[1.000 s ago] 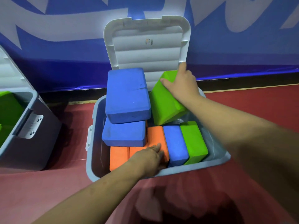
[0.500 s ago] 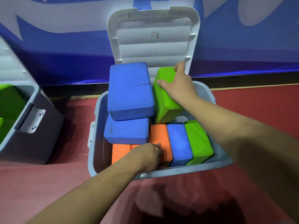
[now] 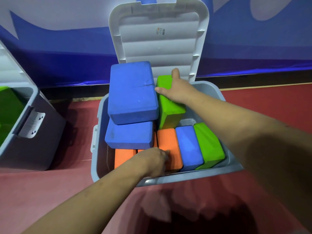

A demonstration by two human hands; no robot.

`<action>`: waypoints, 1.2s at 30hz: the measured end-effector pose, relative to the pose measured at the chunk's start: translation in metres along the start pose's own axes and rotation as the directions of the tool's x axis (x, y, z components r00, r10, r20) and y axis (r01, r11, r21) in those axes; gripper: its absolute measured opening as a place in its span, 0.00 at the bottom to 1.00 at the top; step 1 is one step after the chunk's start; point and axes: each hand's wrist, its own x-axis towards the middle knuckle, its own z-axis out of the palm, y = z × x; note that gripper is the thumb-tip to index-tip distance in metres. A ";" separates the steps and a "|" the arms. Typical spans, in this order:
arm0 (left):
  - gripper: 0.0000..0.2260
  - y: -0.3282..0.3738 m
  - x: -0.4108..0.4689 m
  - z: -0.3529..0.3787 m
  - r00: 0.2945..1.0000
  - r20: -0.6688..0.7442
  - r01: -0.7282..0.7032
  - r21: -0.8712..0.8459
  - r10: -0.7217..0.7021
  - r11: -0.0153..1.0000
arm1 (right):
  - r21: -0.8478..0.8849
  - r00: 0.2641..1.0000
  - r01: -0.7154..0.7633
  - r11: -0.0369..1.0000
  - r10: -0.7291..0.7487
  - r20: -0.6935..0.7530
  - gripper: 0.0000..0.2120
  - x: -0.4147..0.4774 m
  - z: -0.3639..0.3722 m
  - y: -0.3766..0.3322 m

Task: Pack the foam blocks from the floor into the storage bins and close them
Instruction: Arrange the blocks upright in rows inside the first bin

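Note:
An open grey storage bin [image 3: 185,178] stands on the red floor, its white lid [image 3: 158,43] upright against the wall. Inside, two large blue foam blocks [image 3: 131,92] are stacked at the left. Orange blocks [image 3: 170,141], a blue block [image 3: 189,146] and a green block [image 3: 209,144] stand on edge at the front. A tilted green block [image 3: 168,112] leans at the back. My right hand [image 3: 177,90] lies on it, thumb and forefinger spread straight. My left hand [image 3: 153,161] curls its fingers onto the middle orange block by the near rim.
A second grey bin [image 3: 42,141] stands open at the left, with a white latch [image 3: 32,125] and a green block [image 3: 8,112] inside. A blue and white wall banner [image 3: 253,48] runs behind both bins. Red floor [image 3: 50,200] lies in front.
My right hand has turned the tilted green block more upright, closer to the blue stack. My left hand's fingers have curled tighter on the orange block.

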 end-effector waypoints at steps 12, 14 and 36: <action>0.28 0.001 -0.004 0.022 0.980 -0.197 -0.011 -0.029 0.005 1.000 | 0.373 0.987 -0.145 0.917 0.159 -0.008 0.37 -0.005 0.034 0.020; 0.27 0.002 -0.003 0.028 0.975 -0.223 0.005 0.023 0.000 1.000 | 0.372 0.983 -0.175 0.912 0.143 0.112 0.38 -0.005 0.034 0.022; 0.32 -0.015 0.006 0.019 0.986 -0.143 -0.118 -0.251 0.084 0.961 | 0.243 0.952 -0.227 0.943 0.162 0.260 0.45 0.015 0.086 0.066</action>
